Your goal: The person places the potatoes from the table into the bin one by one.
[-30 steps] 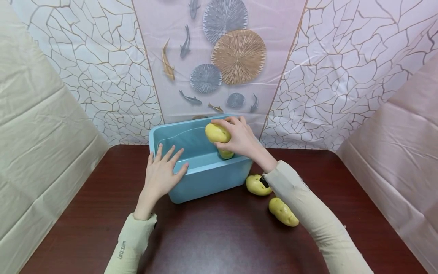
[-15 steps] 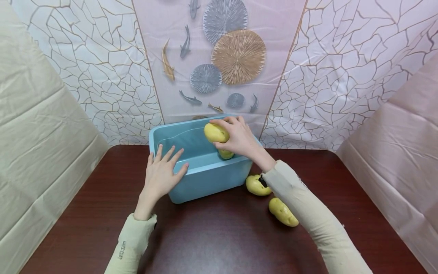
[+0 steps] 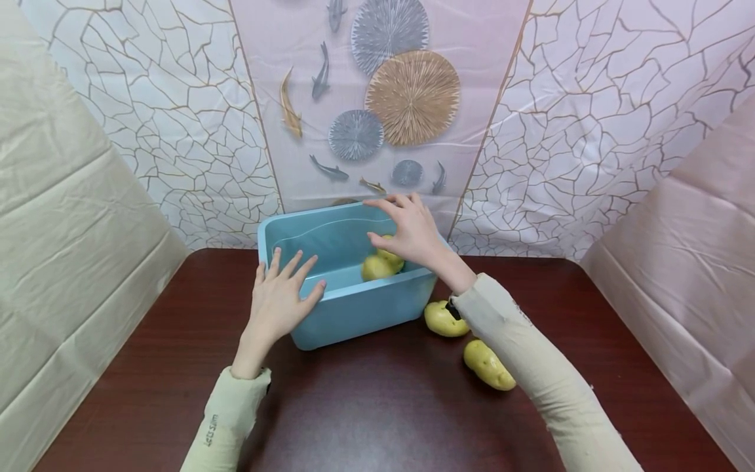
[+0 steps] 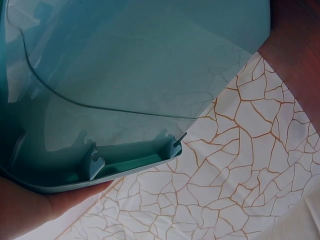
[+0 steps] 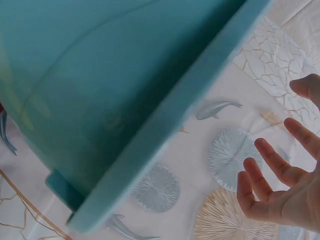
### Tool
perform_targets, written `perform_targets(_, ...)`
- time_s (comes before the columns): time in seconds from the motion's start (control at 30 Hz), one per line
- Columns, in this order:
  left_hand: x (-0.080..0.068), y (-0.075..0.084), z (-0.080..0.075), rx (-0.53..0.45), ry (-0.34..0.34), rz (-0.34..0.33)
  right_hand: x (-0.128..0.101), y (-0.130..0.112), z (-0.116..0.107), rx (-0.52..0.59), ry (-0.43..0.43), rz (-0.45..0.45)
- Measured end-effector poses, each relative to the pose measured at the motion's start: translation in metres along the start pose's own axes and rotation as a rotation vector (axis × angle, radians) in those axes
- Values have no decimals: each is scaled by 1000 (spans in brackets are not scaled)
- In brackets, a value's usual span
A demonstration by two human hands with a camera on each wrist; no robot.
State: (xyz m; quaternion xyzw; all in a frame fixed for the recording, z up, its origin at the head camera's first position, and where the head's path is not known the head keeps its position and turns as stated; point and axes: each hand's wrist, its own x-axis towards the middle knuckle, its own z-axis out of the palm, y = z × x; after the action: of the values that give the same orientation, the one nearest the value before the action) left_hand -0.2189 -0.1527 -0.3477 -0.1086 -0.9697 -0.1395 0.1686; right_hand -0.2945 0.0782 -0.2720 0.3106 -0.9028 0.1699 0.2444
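A blue plastic bin (image 3: 360, 309) stands at the back of the table, its long side a little slanted. Inside its right end lie yellow potatoes (image 3: 377, 267), partly hidden behind my right hand (image 3: 413, 235). That hand hovers over the bin, thumb and fingers spread apart, holding nothing; the right wrist view shows the same loosely bent, bare fingers. My left hand (image 3: 276, 301) rests at the bin's near left rim with its fingers spread. On the table right of the bin lie a potato (image 3: 444, 319), partly covered by the right sleeve, and another potato (image 3: 488, 366) nearer me.
The dark red wooden table (image 3: 366, 406) carries the bin and loose potatoes. Directly behind the bin hangs a patterned cloth (image 3: 413, 98) with fish and round leaf shapes. Pale cloth walls (image 3: 77, 236) close off both sides.
The potato in my right hand has been let go and now lies in the bin against another one. The right hand's fingers have spread. My left hand has not moved.
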Motion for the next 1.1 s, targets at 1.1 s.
perform_targets(1.1,1,0,1,4,6,4,-25,6,-1,-72,-1,-25)
